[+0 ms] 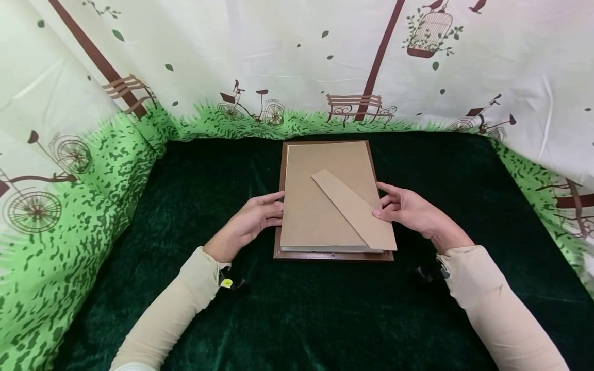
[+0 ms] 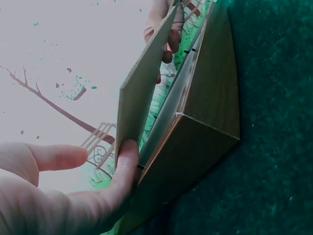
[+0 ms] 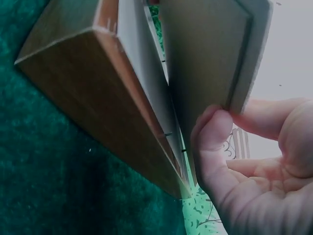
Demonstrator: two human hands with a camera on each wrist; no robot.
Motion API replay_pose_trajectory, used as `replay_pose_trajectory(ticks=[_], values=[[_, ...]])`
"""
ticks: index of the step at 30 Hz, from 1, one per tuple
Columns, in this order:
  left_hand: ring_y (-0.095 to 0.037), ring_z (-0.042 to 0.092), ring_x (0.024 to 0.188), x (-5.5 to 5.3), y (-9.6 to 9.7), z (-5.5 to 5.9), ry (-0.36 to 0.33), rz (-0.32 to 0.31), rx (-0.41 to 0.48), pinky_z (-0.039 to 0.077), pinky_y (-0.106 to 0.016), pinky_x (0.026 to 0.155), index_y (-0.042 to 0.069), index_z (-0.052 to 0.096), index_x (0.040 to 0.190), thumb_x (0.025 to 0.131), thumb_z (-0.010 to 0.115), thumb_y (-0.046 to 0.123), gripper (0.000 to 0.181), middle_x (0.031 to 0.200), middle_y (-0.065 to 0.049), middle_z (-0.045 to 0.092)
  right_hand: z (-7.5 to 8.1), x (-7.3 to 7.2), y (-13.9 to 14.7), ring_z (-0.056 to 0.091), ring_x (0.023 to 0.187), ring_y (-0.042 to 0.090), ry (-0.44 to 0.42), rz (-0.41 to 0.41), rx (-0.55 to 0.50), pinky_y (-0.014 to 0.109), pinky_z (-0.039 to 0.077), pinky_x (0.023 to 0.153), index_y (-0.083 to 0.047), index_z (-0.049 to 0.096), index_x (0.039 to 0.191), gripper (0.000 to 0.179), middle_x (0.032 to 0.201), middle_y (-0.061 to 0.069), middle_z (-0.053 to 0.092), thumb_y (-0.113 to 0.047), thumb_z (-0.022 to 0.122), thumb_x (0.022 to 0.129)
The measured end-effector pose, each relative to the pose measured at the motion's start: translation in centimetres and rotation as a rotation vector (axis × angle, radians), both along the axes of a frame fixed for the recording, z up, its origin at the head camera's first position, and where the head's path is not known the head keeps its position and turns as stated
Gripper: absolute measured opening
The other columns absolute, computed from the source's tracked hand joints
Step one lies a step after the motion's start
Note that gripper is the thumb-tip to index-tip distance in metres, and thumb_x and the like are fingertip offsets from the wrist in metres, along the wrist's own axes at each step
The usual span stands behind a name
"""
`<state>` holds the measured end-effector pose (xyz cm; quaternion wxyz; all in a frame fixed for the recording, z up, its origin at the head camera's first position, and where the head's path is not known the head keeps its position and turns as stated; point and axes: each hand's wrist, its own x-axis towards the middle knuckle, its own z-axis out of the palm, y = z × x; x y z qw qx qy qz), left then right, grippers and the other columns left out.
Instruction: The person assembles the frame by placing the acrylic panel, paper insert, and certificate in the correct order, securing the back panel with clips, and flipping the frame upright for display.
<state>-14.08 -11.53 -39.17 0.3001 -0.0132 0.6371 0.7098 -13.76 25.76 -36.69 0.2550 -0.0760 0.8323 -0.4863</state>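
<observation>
A brown wooden picture frame (image 1: 333, 256) lies face down with its back up. Above it, tilted away from its rim, is the tan backing board (image 1: 325, 226), with a gap showing in both wrist views. A slanting easel leg (image 1: 352, 211) lies across the board. My left hand (image 1: 252, 219) touches the board's left edge; in the left wrist view one fingertip (image 2: 128, 152) supports its underside while another finger stays apart. On the right side, my right hand (image 1: 410, 208) pinches the edge of the board and leg between thumb and fingers.
Small dark tabs (image 3: 167, 134) stick out along the frame's inner rim. Dark green velvet cloth (image 1: 297, 319) covers the table. A printed curtain (image 1: 297, 67) hangs behind it and along the sides.
</observation>
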Motion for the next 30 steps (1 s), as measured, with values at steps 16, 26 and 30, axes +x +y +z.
replay_pose_trajectory(ticks=[16, 26, 30], values=[[-0.029, 0.06, 0.122, -0.9, -1.9, 1.5, 0.143, 0.061, -0.165, 0.055, -0.031, 0.097, 0.007, 0.042, 0.148, 0.105, 0.047, 0.014, 0.044, 0.143, -0.021, 0.046, -0.4, -0.1, -0.1, 0.062, 0.086, 0.013, 0.07, 0.003, 0.082, 0.023, 0.052, 0.077, -0.008, 0.014, 0.16, 0.085, 0.113, 0.017, 0.059, -0.018, 0.068, 0.095], [-0.033, 0.053, 0.125, -1.1, -1.8, 0.8, 0.11, 0.009, -0.191, 0.05, -0.048, 0.103, 0.005, 0.043, 0.147, 0.105, 0.048, 0.017, 0.044, 0.144, -0.019, 0.046, -0.7, 0.1, -0.3, 0.061, 0.083, 0.017, 0.086, 0.031, 0.149, 0.027, 0.052, 0.073, -0.006, 0.018, 0.159, 0.088, 0.108, 0.014, 0.061, -0.028, 0.072, 0.093], [-0.029, 0.054, 0.119, -1.0, -1.5, 0.4, 0.114, -0.004, -0.194, 0.05, -0.048, 0.103, 0.006, 0.045, 0.145, 0.105, 0.048, 0.016, 0.042, 0.14, -0.019, 0.049, -0.7, 0.0, -0.4, 0.058, 0.081, 0.019, 0.105, 0.032, 0.218, 0.027, 0.048, 0.065, -0.007, 0.024, 0.158, 0.086, 0.109, 0.012, 0.058, -0.034, 0.072, 0.092]])
